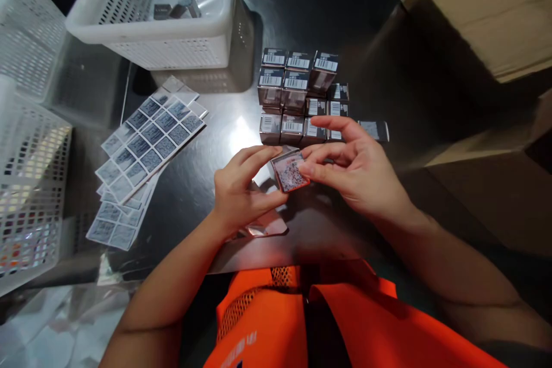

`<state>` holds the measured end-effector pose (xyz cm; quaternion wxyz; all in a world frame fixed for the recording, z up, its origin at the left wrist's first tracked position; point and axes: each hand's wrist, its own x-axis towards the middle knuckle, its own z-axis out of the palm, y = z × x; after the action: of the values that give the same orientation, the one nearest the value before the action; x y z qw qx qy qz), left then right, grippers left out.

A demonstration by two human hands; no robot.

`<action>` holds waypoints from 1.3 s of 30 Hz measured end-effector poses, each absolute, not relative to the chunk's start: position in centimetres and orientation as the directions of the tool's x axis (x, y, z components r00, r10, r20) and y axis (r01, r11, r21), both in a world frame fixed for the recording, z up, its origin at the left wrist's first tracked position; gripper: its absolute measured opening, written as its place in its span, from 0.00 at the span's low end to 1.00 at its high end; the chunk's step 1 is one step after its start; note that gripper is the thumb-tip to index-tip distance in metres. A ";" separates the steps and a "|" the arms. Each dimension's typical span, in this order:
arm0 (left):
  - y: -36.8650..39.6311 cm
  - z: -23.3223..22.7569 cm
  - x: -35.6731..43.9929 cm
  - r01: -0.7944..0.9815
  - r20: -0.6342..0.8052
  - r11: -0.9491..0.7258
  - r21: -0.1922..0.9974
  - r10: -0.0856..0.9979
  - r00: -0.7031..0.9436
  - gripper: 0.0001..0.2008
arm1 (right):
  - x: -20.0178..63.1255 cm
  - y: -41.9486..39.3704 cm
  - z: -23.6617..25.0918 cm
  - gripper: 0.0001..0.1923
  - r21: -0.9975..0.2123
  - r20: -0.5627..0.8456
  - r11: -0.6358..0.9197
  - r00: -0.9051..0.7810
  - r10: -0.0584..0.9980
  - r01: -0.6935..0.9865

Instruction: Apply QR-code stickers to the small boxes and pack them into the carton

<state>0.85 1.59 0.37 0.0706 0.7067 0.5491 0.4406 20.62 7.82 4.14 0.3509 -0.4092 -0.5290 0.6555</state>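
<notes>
Head view — glossy metal table (297, 6) beneath held box (290, 173) — cardboard (483, 8) at right.

No word or number can be read. The held box (290, 174) bears speckled print too fine to make out. Beyond it, the dark boxes (294, 98) carry white barcode labels (296, 82), illegible. Left of the held box, the sticker sheets (152, 141) show blurred print; nearer than it, the orange vest (267, 328) has unreadable pale lettering (238, 349).
</notes>
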 end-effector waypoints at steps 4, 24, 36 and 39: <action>1.6 0.4 0.8 0.734 0.516 -0.351 0.582 0.856 -0.001 0.20 | 20.6 7.8 4.1 0.37 -0.985 -0.162 -0.174 -0.399 0.903 0.006; 1.2 0.4 0.9 0.731 0.557 -0.395 0.556 0.830 0.024 0.22 | 19.7 7.0 3.9 0.35 -0.991 -0.129 -0.135 -0.339 0.932 0.004; 1.2 -0.4 0.8 0.646 0.713 -0.603 0.468 0.690 0.127 0.25 | 21.0 8.9 3.8 0.49 -0.947 -0.247 -0.322 -0.601 0.760 -0.017; 1.2 -0.7 0.6 0.595 0.654 -0.556 0.580 0.754 0.067 0.29 | 21.1 9.2 4.0 0.50 -0.943 -0.213 -0.327 -0.643 0.736 -0.063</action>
<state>0.57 1.23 -0.73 0.0791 0.7262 0.4644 0.5007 21.12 9.25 3.97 0.2675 -0.3271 -0.5145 0.7461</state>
